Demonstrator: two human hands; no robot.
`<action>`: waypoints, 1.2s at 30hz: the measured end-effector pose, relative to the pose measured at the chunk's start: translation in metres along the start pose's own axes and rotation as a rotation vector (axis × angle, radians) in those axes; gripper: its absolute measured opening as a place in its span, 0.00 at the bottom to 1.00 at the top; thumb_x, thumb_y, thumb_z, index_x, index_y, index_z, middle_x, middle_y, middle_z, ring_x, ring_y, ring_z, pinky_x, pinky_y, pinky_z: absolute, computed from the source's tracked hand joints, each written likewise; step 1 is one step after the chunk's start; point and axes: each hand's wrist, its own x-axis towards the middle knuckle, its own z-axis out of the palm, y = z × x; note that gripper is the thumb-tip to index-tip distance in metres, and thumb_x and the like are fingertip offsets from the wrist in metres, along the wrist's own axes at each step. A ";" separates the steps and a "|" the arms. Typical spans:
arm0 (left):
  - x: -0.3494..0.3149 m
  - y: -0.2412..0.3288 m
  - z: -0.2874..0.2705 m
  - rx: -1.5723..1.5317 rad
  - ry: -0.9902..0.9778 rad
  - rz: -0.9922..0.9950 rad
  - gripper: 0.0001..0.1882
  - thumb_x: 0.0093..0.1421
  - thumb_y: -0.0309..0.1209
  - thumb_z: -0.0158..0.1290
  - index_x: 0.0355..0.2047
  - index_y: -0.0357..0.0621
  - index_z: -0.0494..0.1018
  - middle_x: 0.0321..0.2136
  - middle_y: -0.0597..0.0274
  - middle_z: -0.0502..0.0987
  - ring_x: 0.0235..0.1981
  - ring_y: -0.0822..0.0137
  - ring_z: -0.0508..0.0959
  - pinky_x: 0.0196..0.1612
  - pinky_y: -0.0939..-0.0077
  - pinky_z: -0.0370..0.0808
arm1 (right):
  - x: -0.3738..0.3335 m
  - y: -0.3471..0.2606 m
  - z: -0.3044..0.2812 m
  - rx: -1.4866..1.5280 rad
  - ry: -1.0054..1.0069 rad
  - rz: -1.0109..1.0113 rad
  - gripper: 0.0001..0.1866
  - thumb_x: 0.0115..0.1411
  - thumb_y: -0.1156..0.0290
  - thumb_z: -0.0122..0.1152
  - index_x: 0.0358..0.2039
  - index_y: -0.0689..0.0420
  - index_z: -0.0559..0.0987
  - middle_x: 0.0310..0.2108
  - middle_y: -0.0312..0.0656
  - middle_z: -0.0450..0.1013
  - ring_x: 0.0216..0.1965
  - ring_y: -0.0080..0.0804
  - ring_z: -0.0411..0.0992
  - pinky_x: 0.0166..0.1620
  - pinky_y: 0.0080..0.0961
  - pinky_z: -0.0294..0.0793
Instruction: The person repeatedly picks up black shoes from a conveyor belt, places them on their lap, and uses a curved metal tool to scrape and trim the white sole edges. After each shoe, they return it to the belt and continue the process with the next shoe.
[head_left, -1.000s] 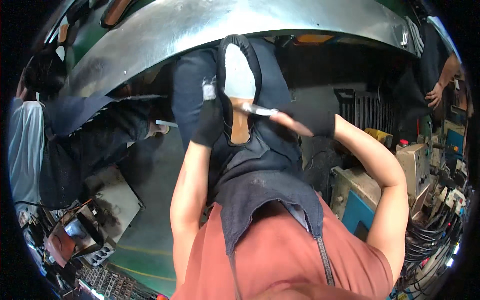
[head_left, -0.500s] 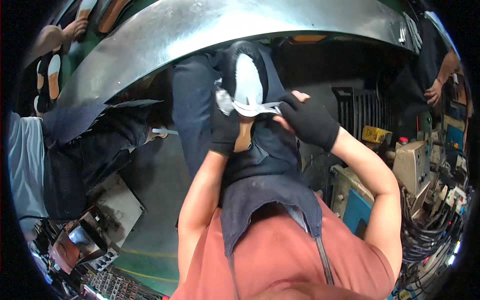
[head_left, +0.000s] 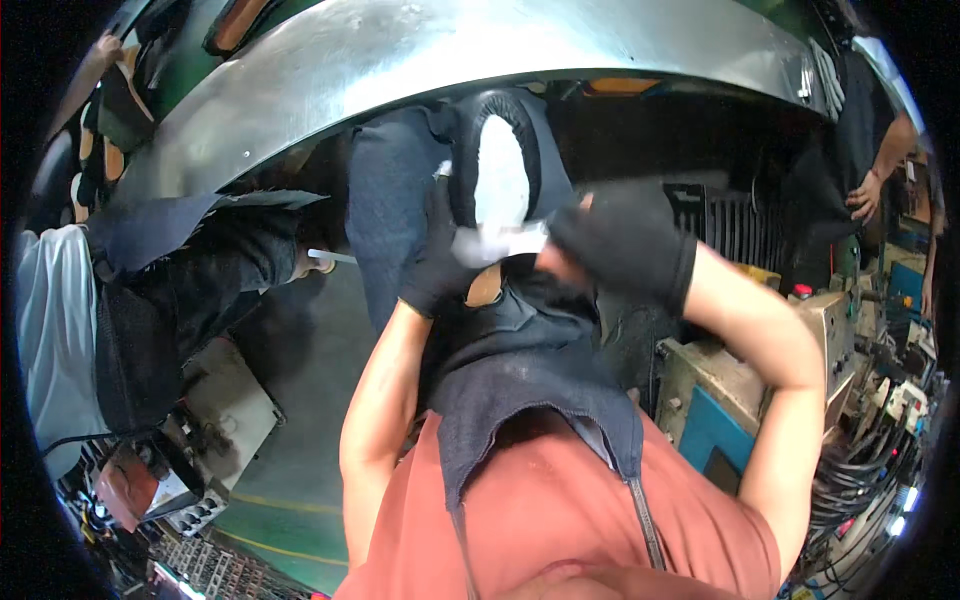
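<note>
A black shoe [head_left: 464, 180] rests sole up across my lap, with a pale white underside and a brown patch [head_left: 484, 287] at its near end. My left hand [head_left: 436, 250], in a black fingerless glove, grips the left side of this shoe close to its near end. A white strip [head_left: 522, 239] crosses the near part of the underside, smeared by motion. My right hand [head_left: 615, 243], gloved the same way and blurred, holds the strip's right end at the shoe's right side. Its fingertips are partly hidden.
A curved shiny metal bench [head_left: 440, 50] spans the far side, with shoes [head_left: 240, 22] beyond it. Co-workers sit at both sides; one's hand [head_left: 868, 195] shows at right. A black slatted crate [head_left: 730, 217] and a machine box [head_left: 715, 395] stand to my right.
My right hand has moved right and slightly nearer, pulling on the white strip. My left hand has shifted slightly left. At far left, a co-worker's hand and the shoes have moved.
</note>
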 end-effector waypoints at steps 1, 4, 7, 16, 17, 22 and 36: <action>0.003 0.003 0.001 -0.121 0.043 -0.132 0.60 0.45 0.45 0.68 0.65 0.32 0.39 0.62 0.37 0.50 0.64 0.50 0.55 0.65 0.62 0.54 | -0.002 -0.008 0.009 0.072 0.086 -0.229 0.18 0.59 0.52 0.55 0.24 0.54 0.73 0.18 0.45 0.68 0.20 0.39 0.72 0.26 0.36 0.72; 0.007 0.010 -0.001 -0.416 0.046 -0.223 0.63 0.42 0.46 0.70 0.65 0.30 0.39 0.63 0.36 0.49 0.65 0.48 0.52 0.66 0.62 0.52 | 0.005 -0.002 0.030 0.321 0.176 -0.390 0.22 0.62 0.52 0.51 0.26 0.60 0.76 0.21 0.53 0.73 0.24 0.48 0.74 0.31 0.38 0.74; 0.010 -0.001 -0.003 -0.249 0.085 -0.108 0.65 0.40 0.46 0.71 0.64 0.28 0.39 0.63 0.36 0.49 0.67 0.48 0.49 0.67 0.62 0.49 | -0.011 0.037 0.041 0.427 -0.074 0.105 0.20 0.63 0.54 0.51 0.28 0.60 0.77 0.22 0.54 0.73 0.25 0.48 0.73 0.30 0.36 0.72; 0.030 0.028 -0.027 -0.850 0.115 -0.256 0.57 0.43 0.30 0.67 0.67 0.41 0.41 0.63 0.52 0.52 0.63 0.60 0.55 0.63 0.67 0.58 | -0.043 -0.032 0.160 1.488 0.315 1.079 0.34 0.67 0.40 0.29 0.41 0.59 0.72 0.20 0.39 0.71 0.24 0.29 0.71 0.34 0.24 0.72; 0.048 0.021 -0.036 -0.806 0.179 -0.282 0.51 0.46 0.29 0.65 0.66 0.41 0.45 0.59 0.54 0.58 0.59 0.61 0.60 0.60 0.68 0.61 | -0.032 -0.038 0.159 1.408 0.409 1.096 0.35 0.67 0.38 0.28 0.42 0.59 0.71 0.21 0.41 0.72 0.24 0.29 0.72 0.34 0.24 0.72; 0.204 0.034 -0.120 -1.407 0.122 -0.373 0.22 0.68 0.41 0.43 0.55 0.39 0.64 0.46 0.55 0.73 0.46 0.66 0.75 0.49 0.71 0.74 | -0.008 -0.004 0.198 1.647 0.283 1.093 0.37 0.64 0.35 0.32 0.29 0.60 0.74 0.19 0.44 0.72 0.21 0.31 0.74 0.30 0.26 0.73; 0.479 -0.094 -0.236 0.844 0.523 0.142 0.32 0.49 0.44 0.61 0.51 0.40 0.68 0.43 0.47 0.75 0.43 0.48 0.75 0.49 0.59 0.72 | 0.080 0.089 0.157 1.677 0.000 0.973 0.31 0.68 0.47 0.38 0.36 0.68 0.74 0.18 0.45 0.73 0.16 0.31 0.73 0.23 0.27 0.74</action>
